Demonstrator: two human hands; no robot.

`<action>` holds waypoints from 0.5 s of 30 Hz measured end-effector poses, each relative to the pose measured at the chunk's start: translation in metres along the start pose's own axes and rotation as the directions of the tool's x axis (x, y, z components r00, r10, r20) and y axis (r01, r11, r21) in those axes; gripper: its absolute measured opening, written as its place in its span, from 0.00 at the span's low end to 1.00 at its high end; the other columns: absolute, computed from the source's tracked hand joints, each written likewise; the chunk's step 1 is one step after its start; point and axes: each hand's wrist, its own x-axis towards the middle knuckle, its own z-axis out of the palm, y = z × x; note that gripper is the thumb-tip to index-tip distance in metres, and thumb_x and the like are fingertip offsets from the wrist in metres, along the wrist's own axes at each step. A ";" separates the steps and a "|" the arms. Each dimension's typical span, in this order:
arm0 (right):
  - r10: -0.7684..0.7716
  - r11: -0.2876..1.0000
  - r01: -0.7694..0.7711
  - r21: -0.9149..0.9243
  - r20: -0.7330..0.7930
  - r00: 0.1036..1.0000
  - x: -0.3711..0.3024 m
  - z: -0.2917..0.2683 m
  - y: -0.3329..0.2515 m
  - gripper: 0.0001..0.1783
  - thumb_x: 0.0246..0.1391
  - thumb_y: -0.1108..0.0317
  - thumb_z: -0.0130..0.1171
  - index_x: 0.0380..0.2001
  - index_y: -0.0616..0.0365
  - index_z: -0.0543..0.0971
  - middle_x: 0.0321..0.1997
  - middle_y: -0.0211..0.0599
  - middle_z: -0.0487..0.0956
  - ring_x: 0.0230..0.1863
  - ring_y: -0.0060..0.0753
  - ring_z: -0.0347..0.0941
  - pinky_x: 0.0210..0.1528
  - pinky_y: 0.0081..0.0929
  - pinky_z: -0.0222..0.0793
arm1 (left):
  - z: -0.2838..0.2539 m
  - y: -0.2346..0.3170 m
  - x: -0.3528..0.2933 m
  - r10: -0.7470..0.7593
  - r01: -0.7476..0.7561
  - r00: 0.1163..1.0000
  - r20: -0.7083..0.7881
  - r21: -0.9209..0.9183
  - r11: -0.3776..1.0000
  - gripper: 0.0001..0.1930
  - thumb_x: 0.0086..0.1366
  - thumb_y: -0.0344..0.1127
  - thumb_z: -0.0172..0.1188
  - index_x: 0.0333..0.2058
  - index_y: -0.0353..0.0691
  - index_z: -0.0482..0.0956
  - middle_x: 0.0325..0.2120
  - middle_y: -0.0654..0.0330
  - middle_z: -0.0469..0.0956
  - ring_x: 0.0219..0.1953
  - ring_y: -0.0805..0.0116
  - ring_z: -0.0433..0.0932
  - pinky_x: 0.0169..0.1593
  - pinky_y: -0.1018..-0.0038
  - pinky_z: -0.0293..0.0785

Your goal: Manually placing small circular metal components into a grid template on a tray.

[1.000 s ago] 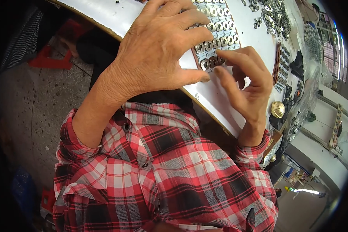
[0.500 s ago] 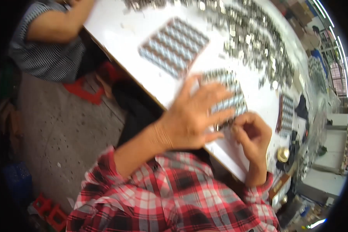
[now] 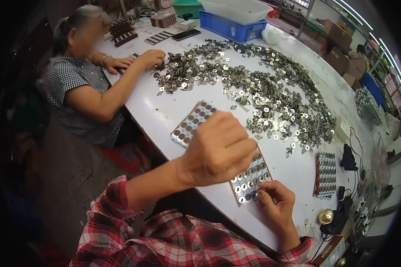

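Observation:
My left hand (image 3: 219, 150) is curled into a fist above a small rectangular board (image 3: 253, 173). Its fingertips face away, so what they hold, if anything, is hidden. Part of the board disappears behind that hand; rows of round spots show on it, several covered by shiny metal discs with holes. At the board's near right corner, the thumb and index finger of my right hand (image 3: 278, 205) pinch close together. Whether they grip the board's edge or a small piece cannot be made out. A stack of similar boards (image 3: 186, 129) with dark round spots lies beyond my left wrist.
A wide pile of small metal discs (image 3: 272, 102) covers the table's middle. Another board stack (image 3: 326, 173) lies at right, near black cables and a gold round knob (image 3: 325, 216). At left a co-worker (image 3: 89, 89) handles pieces. A blue crate (image 3: 231, 30) and a phone (image 3: 186, 34) stand behind.
The view has swung up, showing more of the far table and the co-worker. My left hand's spread fingers have closed into a fist. My right hand remains by the board's corner.

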 end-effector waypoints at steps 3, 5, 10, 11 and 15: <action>-0.095 0.994 0.096 -0.045 0.028 0.995 0.001 0.001 0.003 0.08 0.62 0.78 0.62 0.44 0.66 0.82 0.37 0.33 0.82 0.31 0.19 0.75 0.33 0.16 0.69 | -0.005 -0.011 0.022 0.041 -0.042 0.998 -0.049 -0.023 0.999 0.08 0.48 0.24 0.69 0.29 0.37 0.81 0.23 0.60 0.75 0.25 0.57 0.74 0.33 0.64 0.69; 0.025 0.980 -0.021 0.197 -0.019 1.000 0.005 0.005 -0.014 0.08 0.63 0.76 0.61 0.44 0.67 0.82 0.38 0.35 0.82 0.30 0.21 0.76 0.32 0.17 0.70 | 0.005 -0.006 0.017 -0.008 0.016 0.998 0.057 -0.141 0.990 0.07 0.50 0.24 0.68 0.29 0.38 0.81 0.23 0.60 0.75 0.24 0.59 0.74 0.32 0.65 0.70; -0.011 0.852 -0.020 0.523 0.057 0.998 0.017 -0.011 -0.006 0.11 0.67 0.73 0.57 0.46 0.73 0.81 0.41 0.46 0.82 0.29 0.28 0.78 0.30 0.26 0.78 | 0.055 0.046 -0.034 -0.178 0.371 0.903 0.392 -0.502 0.781 0.04 0.57 0.26 0.64 0.27 0.41 0.78 0.23 0.60 0.76 0.22 0.59 0.77 0.25 0.65 0.70; -0.009 0.849 -0.022 0.528 0.058 0.998 0.018 -0.015 -0.005 0.11 0.67 0.73 0.57 0.46 0.73 0.81 0.41 0.46 0.82 0.29 0.28 0.78 0.30 0.26 0.78 | 0.060 0.048 -0.038 -0.179 0.375 0.900 0.397 -0.498 0.782 0.04 0.57 0.26 0.64 0.27 0.41 0.78 0.23 0.60 0.76 0.22 0.59 0.77 0.25 0.65 0.70; 0.005 0.826 -0.048 0.561 0.077 0.997 0.011 -0.020 -0.009 0.10 0.66 0.75 0.58 0.44 0.74 0.81 0.36 0.47 0.82 0.28 0.29 0.79 0.27 0.24 0.77 | 0.067 0.057 -0.051 -0.312 0.467 0.877 0.367 -0.489 0.737 0.04 0.57 0.23 0.64 0.32 0.36 0.80 0.22 0.57 0.73 0.21 0.60 0.76 0.25 0.66 0.71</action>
